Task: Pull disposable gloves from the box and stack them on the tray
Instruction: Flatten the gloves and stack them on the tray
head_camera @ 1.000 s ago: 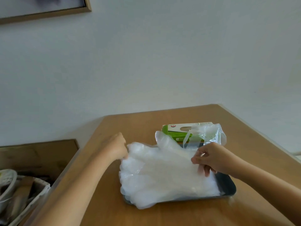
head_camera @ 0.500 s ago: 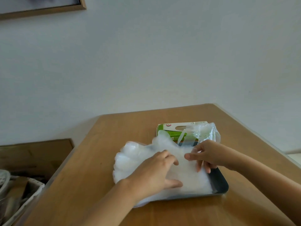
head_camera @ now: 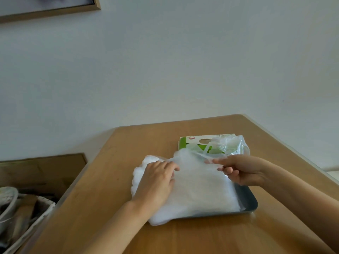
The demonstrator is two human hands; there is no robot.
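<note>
Far left, off the surface (head_camera: 117, 226), I see a basket (head_camera: 33, 215) of odds and ends on a lower level, well apart from the work and no bother. My left hand (head_camera: 156, 182) lies on the left part of the glove stack (head_camera: 201, 191), its fingers (head_camera: 169, 166) loosely extended and pressing down, holding nothing. I judge it is there to pin the slippery film so the pile does not slide or puff up. The stack sits in the dark tray (head_camera: 250, 200), spilling over its left and near edges onto the wood. My right hand (head_camera: 242, 170) pinches the far right edge of the top glove (head_camera: 198, 162) between thumb and forefinger, the other fingers curled under, likely to draw it flat and square over the rest. Just behind the tray, touching its far side as far as I can tell, lies the green box (head_camera: 190, 144), with the next glove (head_camera: 231, 145) bulging from its opening. Only my right wrist lies between me and it
</note>
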